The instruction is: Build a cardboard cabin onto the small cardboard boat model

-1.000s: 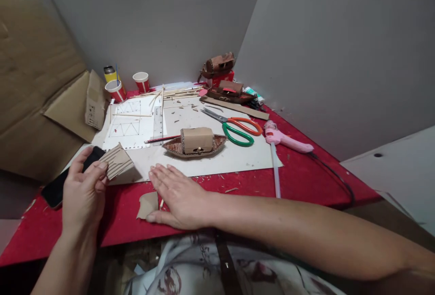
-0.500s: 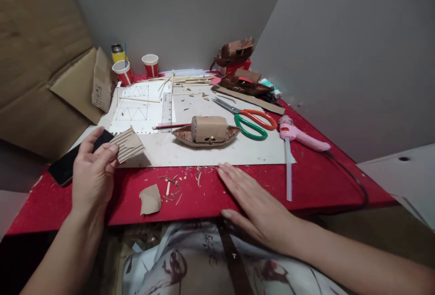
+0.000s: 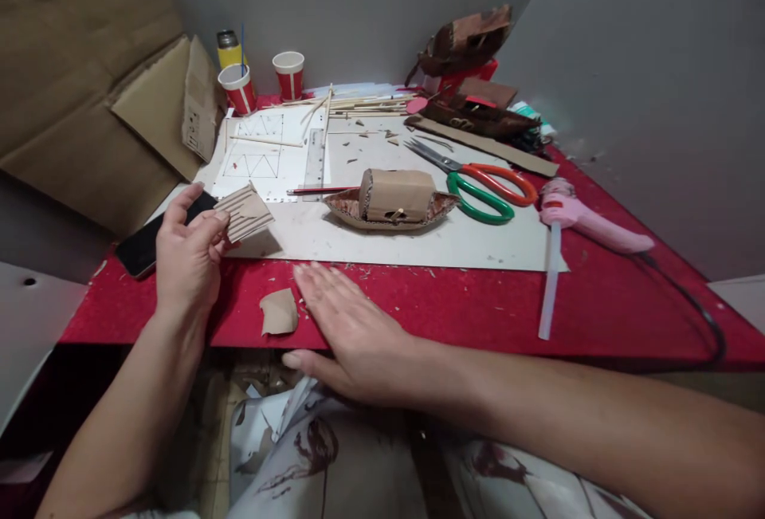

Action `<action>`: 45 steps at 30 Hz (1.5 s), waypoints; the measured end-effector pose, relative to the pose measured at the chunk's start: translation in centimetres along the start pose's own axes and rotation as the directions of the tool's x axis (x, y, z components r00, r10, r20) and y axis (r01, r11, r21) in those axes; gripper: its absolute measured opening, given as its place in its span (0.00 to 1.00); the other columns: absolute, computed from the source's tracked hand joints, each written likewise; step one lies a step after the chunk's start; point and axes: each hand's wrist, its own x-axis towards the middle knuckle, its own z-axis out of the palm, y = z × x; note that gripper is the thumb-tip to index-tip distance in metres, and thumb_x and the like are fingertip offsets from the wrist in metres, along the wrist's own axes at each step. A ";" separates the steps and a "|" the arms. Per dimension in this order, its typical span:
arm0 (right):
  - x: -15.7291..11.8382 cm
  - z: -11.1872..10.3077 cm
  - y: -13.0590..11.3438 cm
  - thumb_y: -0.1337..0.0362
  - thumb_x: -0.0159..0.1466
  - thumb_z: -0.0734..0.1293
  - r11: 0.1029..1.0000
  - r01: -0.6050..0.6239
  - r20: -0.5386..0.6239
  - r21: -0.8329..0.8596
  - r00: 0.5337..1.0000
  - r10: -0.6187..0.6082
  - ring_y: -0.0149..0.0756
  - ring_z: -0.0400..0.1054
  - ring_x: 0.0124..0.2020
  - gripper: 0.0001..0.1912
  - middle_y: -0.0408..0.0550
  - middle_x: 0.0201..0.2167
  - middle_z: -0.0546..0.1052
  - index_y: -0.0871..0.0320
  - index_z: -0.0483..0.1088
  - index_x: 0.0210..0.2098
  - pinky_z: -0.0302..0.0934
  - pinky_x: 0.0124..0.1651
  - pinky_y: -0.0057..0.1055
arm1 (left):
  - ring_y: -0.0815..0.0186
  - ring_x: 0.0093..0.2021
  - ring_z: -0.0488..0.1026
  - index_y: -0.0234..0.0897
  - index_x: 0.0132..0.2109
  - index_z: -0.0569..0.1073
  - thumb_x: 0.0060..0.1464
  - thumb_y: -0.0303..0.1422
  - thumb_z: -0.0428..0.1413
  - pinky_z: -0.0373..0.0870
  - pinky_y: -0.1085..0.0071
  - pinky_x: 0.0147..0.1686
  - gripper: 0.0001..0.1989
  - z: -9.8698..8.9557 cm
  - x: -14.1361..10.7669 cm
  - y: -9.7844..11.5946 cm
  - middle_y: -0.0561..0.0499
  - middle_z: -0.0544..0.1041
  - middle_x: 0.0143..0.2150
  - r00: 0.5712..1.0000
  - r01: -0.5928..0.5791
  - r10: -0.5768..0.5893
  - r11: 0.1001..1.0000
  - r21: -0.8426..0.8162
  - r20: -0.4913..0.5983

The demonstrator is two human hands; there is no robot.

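Note:
My left hand (image 3: 194,244) pinches a small piece of corrugated cardboard (image 3: 246,214) by its left edge, ridged side showing, above the left part of the white board (image 3: 287,241). Palm down, my right hand (image 3: 352,328) lies flat at the table's front edge, fingers stretched and the thumb apart. Its fingertips are among small scraps, just right of a curled cardboard scrap (image 3: 279,312). Behind the hands, a cardboard boat model (image 3: 394,204) with a rounded cabin sits on the board. A red pencil (image 3: 323,190) lies at its left end.
Scissors (image 3: 472,180) with orange and green handles lie right of the boat. A pink glue gun (image 3: 591,220) with its glue stick is farther right, its cable trailing. A phone (image 3: 147,244) lies behind my left hand. Paper cups (image 3: 289,76), thin sticks (image 3: 364,107) and more boat models (image 3: 466,45) stand behind.
My right hand has swept left along the table edge, over the small shavings, toward the curled scrap. My left hand still holds the corrugated piece. The view has shifted.

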 end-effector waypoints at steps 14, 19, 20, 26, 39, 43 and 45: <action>-1.0 -1.3 1.0 0.54 0.71 0.59 0.964 0.266 -0.098 -0.014 0.959 -0.266 0.50 0.41 0.72 0.34 0.67 0.70 0.54 0.72 0.54 0.68 0.37 0.72 0.52 | 0.75 0.20 0.67 0.37 0.49 0.71 0.38 0.25 0.67 0.65 0.80 0.20 0.27 0.0 -0.1 0.0 0.56 0.75 0.28 0.996 0.066 -0.067 0.998 0.018 0.060; 0.5 1.2 -1.0 0.45 0.66 0.63 0.915 0.404 0.092 0.020 0.910 -0.404 0.54 0.43 0.71 0.42 0.66 0.70 0.54 0.70 0.54 0.68 0.41 0.72 0.49 | 0.72 0.22 0.70 0.38 0.49 0.73 0.38 0.24 0.67 0.70 0.78 0.22 0.28 0.1 0.1 0.3 0.55 0.76 0.30 0.997 0.052 -0.053 0.998 0.023 0.056; 1.0 1.8 -1.8 0.48 0.68 0.61 0.836 0.543 0.163 0.075 0.820 -0.548 0.47 0.52 0.69 0.38 0.60 0.67 0.61 0.68 0.56 0.67 0.48 0.70 0.41 | 0.72 0.22 0.71 0.37 0.49 0.73 0.37 0.23 0.67 0.70 0.78 0.22 0.28 0.1 0.2 0.3 0.54 0.77 0.30 0.998 0.050 -0.051 0.998 0.024 0.044; -1.7 -1.4 1.7 0.55 0.71 0.60 0.820 0.573 -0.229 0.013 0.800 -0.555 0.39 0.71 0.55 0.25 0.57 0.53 0.77 0.68 0.67 0.58 0.64 0.59 0.32 | 0.71 0.24 0.72 0.39 0.45 0.75 0.37 0.21 0.66 0.72 0.78 0.21 0.24 -0.3 0.8 0.4 0.53 0.77 0.30 0.995 0.101 -0.101 0.994 0.037 -0.001; -3.4 -13.6 14.2 0.54 0.51 0.77 0.980 -0.056 -0.422 -0.189 0.906 -0.029 0.57 0.58 0.65 0.66 0.66 0.68 0.59 0.58 0.30 0.73 0.56 0.62 0.54 | 0.70 0.27 0.75 0.43 0.53 0.73 0.40 0.25 0.68 0.74 0.79 0.24 0.31 0.0 0.9 1.1 0.53 0.78 0.36 0.976 0.204 -0.211 0.970 0.133 0.046; -1.1 -13.9 14.0 0.57 0.49 0.77 0.990 -0.014 -0.323 -0.141 0.946 -0.033 0.56 0.63 0.60 0.67 0.67 0.62 0.67 0.60 0.31 0.73 0.59 0.59 0.51 | 0.64 0.33 0.79 0.43 0.57 0.70 0.40 0.28 0.70 0.76 0.75 0.29 0.36 0.4 0.5 1.6 0.50 0.80 0.41 0.966 0.216 -0.235 0.963 0.164 0.108; -0.5 -13.8 14.2 0.60 0.51 0.76 0.992 0.011 -0.304 -0.127 0.951 -0.050 0.55 0.67 0.57 0.64 0.66 0.58 0.71 0.60 0.31 0.73 0.62 0.56 0.48 | 0.64 0.33 0.79 0.43 0.58 0.69 0.40 0.29 0.70 0.76 0.75 0.30 0.36 0.2 0.4 1.6 0.50 0.80 0.41 0.966 0.221 -0.240 0.961 0.166 0.100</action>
